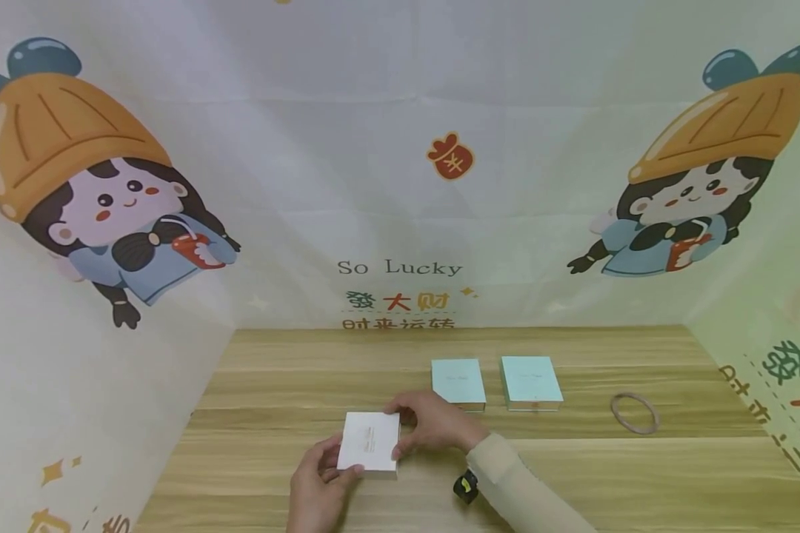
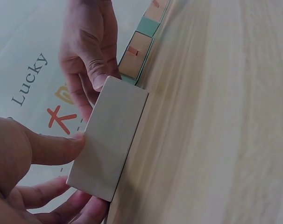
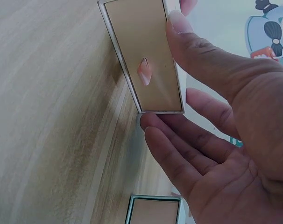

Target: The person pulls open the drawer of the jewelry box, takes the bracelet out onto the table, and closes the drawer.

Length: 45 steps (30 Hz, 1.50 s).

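Note:
A white square drawer box with small print on its lid sits on the wooden table, in front of me. On its left side my left hand grips it, thumb at the near left corner and fingers along the left edge. At the right my right hand holds it, thumb by the right side and fingers by the far corner. The right wrist view shows the box's tan drawer front with a small pinkish ribbon tab. In the left wrist view its opposite side is plain white.
Two mint-green boxes of the same kind stand side by side behind my right hand, with tan drawer fronts towards me. A thin ring-shaped bangle lies farther right on the table. Printed cloth walls enclose the back and sides.

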Available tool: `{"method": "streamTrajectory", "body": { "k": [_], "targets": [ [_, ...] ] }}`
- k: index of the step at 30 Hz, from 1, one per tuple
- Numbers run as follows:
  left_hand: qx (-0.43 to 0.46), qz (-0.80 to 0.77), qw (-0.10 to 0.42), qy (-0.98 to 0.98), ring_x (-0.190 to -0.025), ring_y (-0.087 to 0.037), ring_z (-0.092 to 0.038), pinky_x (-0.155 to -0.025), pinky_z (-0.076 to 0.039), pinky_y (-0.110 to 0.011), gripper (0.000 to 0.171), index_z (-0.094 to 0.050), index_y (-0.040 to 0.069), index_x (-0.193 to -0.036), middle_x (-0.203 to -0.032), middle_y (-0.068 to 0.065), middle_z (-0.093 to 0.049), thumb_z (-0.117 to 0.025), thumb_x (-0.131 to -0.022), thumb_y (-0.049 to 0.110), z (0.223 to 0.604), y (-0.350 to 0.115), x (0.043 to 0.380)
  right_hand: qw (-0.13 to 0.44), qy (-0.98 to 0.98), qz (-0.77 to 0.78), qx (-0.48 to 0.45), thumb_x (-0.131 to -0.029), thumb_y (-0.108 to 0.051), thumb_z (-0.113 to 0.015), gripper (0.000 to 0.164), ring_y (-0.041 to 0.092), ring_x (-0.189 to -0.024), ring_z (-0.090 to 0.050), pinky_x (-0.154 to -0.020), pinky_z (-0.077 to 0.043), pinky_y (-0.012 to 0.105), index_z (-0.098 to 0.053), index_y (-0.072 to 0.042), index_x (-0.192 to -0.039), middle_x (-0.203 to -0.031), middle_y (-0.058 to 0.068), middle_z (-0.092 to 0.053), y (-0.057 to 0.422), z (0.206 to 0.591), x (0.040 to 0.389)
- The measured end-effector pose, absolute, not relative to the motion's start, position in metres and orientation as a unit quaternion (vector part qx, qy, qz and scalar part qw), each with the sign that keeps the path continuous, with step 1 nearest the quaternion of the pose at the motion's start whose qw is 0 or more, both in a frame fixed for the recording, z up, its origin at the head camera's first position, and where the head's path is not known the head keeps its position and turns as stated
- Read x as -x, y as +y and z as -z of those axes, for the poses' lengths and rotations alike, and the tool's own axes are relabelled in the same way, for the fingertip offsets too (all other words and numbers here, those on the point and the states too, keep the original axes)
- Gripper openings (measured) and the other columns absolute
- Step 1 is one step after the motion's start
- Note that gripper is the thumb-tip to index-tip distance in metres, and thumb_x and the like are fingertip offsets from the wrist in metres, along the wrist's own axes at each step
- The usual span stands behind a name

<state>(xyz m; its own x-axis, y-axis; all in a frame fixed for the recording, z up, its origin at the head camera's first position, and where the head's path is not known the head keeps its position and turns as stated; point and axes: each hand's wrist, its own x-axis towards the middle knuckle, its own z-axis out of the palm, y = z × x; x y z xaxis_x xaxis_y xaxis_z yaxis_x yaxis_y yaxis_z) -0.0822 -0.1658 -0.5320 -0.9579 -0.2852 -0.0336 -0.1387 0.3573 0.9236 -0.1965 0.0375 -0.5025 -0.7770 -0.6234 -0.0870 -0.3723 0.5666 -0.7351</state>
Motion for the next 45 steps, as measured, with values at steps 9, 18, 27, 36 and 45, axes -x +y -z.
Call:
{"method": "streamTrajectory", "body": {
  "k": [9, 18, 27, 36, 45],
  "targets": [
    [-0.141, 0.541, 0.042, -0.828, -0.112, -0.028, -0.066, -0.093, -0.059, -0.034, 0.05, -0.064, 0.001, -0.13, -0.123, -0.019, -0.067, -0.08, -0.083, 0.003, 0.529, -0.178, 0.09, 0.157, 0.866, 0.389, 0.271, -0.074, -0.024, -0.092, 0.043, 0.011, -0.089, -0.063, -0.078, -0.053, 0.021, -0.072, -0.012, -0.109, -0.098, -0.003, -0.071, 0.038, 0.504, 0.192],
    [-0.154, 0.561, 0.024, -0.813, -0.116, -0.029, -0.065, -0.096, -0.058, -0.029, 0.045, -0.068, 0.001, -0.126, -0.125, -0.018, -0.068, -0.077, -0.083, 0.0, 0.527, -0.191, 0.101, 0.134, 0.859, 0.417, 0.263, -0.08, -0.022, -0.088, 0.026, 0.003, -0.078, -0.06, -0.072, -0.052, 0.02, -0.071, -0.014, -0.098, -0.088, -0.003, -0.069, 0.039, 0.51, 0.181],
    [-0.147, 0.549, 0.015, -0.822, -0.118, -0.034, -0.064, -0.103, -0.049, -0.049, 0.04, -0.068, 0.001, -0.127, -0.127, -0.02, -0.068, -0.067, -0.087, 0.001, 0.526, -0.207, 0.12, 0.08, 0.868, 0.424, 0.247, -0.086, -0.022, -0.084, 0.019, -0.001, -0.074, -0.057, -0.069, -0.051, 0.017, -0.069, -0.013, -0.094, -0.083, -0.008, -0.067, 0.032, 0.521, 0.166],
    [-0.146, 0.561, -0.011, -0.815, -0.13, -0.04, -0.055, -0.111, -0.044, -0.055, 0.043, -0.062, 0.001, -0.136, -0.139, -0.024, -0.061, -0.053, -0.094, -0.003, 0.522, -0.218, 0.14, 0.072, 0.843, 0.489, 0.21, -0.087, -0.015, -0.081, 0.014, -0.002, -0.071, -0.058, -0.066, -0.053, 0.016, -0.069, -0.008, -0.089, -0.081, -0.004, -0.068, 0.01, 0.532, 0.145],
    [-0.146, 0.545, 0.004, -0.826, -0.122, -0.034, -0.059, -0.088, -0.047, -0.027, 0.044, -0.065, -0.001, -0.133, -0.135, -0.024, -0.064, -0.047, -0.093, -0.004, 0.521, -0.219, 0.147, 0.072, 0.826, 0.522, 0.199, -0.088, -0.014, -0.08, 0.012, -0.003, -0.069, -0.06, -0.065, -0.054, 0.015, -0.069, -0.008, -0.087, -0.08, -0.002, -0.07, -0.004, 0.534, 0.131]
  ]
}}
